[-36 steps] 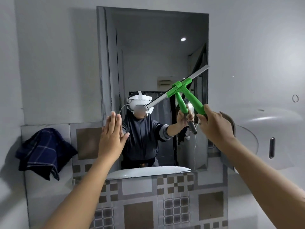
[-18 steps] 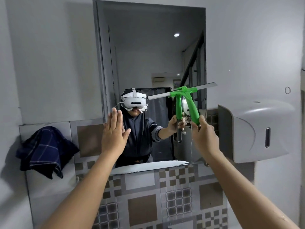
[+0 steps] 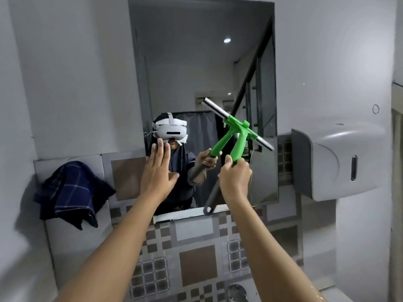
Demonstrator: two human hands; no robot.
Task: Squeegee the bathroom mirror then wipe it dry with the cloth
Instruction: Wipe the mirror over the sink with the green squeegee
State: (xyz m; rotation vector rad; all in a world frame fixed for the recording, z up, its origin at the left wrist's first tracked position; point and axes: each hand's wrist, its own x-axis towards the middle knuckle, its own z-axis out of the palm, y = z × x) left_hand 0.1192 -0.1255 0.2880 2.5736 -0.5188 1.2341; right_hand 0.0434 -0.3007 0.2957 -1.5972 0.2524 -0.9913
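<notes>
Gripping squeegee [image 3: 239,136] against mirror [image 3: 196,62].

The mirror [image 3: 196,62] top and both forearms are cut off.

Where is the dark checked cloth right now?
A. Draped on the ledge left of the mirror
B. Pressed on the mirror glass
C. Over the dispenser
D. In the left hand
A: the cloth hangs left of the mirror, untouched; the left hand is empty.
</notes>
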